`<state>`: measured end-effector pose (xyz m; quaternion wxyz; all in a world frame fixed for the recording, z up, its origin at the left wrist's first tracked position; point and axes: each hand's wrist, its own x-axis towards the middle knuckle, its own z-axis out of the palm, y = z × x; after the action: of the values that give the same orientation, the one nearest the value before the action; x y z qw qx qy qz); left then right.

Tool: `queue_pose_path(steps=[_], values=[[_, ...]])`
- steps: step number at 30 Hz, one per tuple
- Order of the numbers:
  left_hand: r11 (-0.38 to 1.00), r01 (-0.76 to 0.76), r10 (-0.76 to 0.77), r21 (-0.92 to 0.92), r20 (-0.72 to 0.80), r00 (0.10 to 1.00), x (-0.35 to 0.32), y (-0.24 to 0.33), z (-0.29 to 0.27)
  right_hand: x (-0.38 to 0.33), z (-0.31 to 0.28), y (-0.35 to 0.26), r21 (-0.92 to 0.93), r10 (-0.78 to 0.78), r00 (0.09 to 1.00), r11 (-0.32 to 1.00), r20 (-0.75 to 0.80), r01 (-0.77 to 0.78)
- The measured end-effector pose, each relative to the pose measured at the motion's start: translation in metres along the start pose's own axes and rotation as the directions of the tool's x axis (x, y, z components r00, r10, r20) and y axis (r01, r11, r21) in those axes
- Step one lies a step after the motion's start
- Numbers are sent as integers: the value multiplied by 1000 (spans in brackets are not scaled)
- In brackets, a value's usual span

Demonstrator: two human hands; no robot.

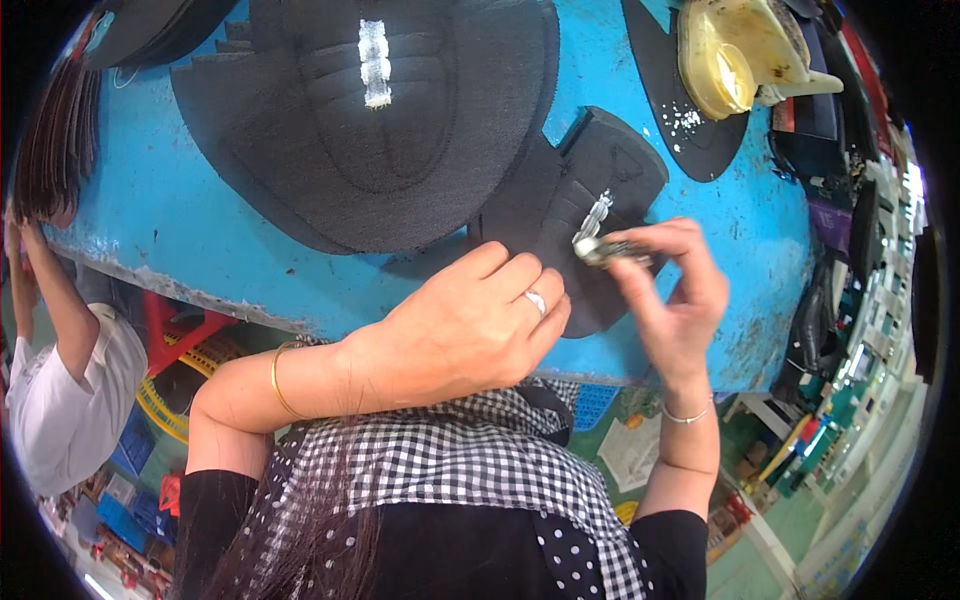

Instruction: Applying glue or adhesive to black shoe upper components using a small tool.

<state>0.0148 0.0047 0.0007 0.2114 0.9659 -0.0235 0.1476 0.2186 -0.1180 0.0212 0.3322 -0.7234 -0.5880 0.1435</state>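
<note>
A small, dark-handled brush (622, 254) is pinched between the thumb and fingers of my right hand (680, 290). Its white, glue-coated tip touches a black foam piece (625, 165) at the end of a wet white streak (598, 210). My left hand (470, 315) is curled over the near left part of this black material, with its fingertips hidden. Just beyond it lies a stack of larger black foam pieces (290, 150); the top one carries a white glue strip (374, 65) down its middle.
A yellowed, glue-stained tub (735, 60) stands at the far right on a black piece (690, 130) spotted with white drops. Dark layered pieces (60, 140) hang at the left edge of the blue table (745, 260). Another person (75, 370) is at the left.
</note>
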Motion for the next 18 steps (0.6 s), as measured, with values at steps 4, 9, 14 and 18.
queue_pose_path(steps=[4, 9, 14, 18], values=[[999, -51, 52, 18, -95, 994, 11, -1, 4, 36, -42, 22, 240, 208, 883, 964, -420, -113], [937, -348, 306, 7, -493, 814, 18, 20, -6, 100, -72, 107, 231, 174, 851, 971, -496, -64], [927, -274, 374, 256, -584, 721, 2, 2, -42, 115, -75, 137, -59, 154, 885, 978, -439, -199], [953, 195, -110, 234, -330, 937, -18, -42, -69, 101, -89, 131, -283, 45, 924, 945, -380, -162]])
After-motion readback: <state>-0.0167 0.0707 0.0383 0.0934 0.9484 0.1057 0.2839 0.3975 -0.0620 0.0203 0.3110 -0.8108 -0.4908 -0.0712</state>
